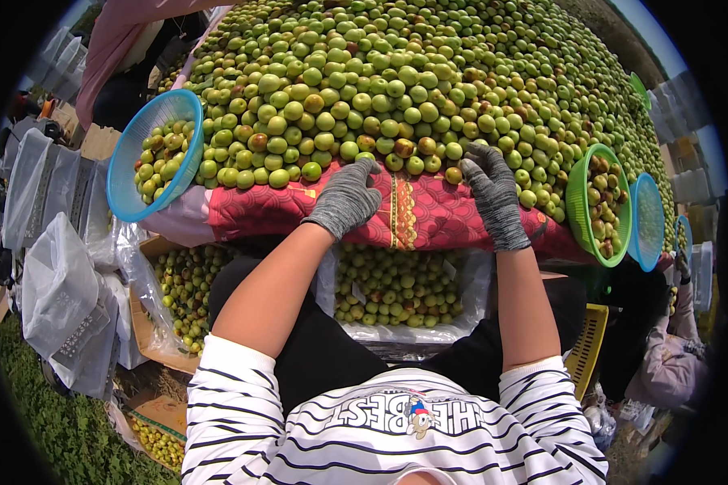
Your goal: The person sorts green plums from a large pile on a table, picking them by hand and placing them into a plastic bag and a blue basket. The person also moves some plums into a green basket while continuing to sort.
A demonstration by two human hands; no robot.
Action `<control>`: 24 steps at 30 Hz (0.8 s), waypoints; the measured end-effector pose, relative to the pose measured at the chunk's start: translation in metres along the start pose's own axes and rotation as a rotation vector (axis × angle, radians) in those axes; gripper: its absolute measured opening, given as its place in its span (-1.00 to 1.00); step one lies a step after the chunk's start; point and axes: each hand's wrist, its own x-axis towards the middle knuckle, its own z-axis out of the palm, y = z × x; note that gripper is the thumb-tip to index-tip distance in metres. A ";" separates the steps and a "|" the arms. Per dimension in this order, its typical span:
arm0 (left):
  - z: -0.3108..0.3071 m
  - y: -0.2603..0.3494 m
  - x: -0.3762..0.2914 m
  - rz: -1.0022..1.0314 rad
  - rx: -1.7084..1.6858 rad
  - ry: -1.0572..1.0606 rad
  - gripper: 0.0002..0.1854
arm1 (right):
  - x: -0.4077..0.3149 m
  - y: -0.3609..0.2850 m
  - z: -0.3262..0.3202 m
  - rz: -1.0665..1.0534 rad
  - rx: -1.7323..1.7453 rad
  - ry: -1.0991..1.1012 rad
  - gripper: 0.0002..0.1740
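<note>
My left hand [347,199], in a grey knit glove, is at the near edge of a large heap of green jujubes [364,103]. Its fingertips reach a jujube [364,156] there, and the thumb stands apart. To the right, my right hand [492,197], gloved the same way, hovers over the heap's edge with fingers spread, beside a brownish jujube [454,175]. No fruit shows inside either hand. Under both wrists lies a red patterned cloth [437,209] with a gold band. Between my knees a plastic-lined box [400,332] holds more jujubes.
A blue basket [116,182] with jujubes leans at the left, and a green basket [576,200] of browner ones at the right, beside another blue basket [646,221]. A cardboard box [179,362] stands by my left leg, a yellow crate [588,345] by my right. Other people work on both sides.
</note>
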 end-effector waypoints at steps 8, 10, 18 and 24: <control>0.004 0.011 0.016 -0.210 0.130 0.201 0.19 | 0.004 0.059 0.053 -0.080 -0.517 0.341 -0.36; 0.008 0.009 0.022 -0.176 0.145 0.221 0.19 | 0.004 0.058 0.051 -0.242 -0.918 0.429 -0.36; 0.025 0.001 0.053 0.158 -0.087 0.272 0.22 | 0.020 0.076 0.053 -0.037 -0.209 0.330 -0.46; 0.024 0.001 0.062 0.123 -0.100 0.211 -0.11 | 0.015 0.071 0.069 -0.020 -0.157 0.193 -0.49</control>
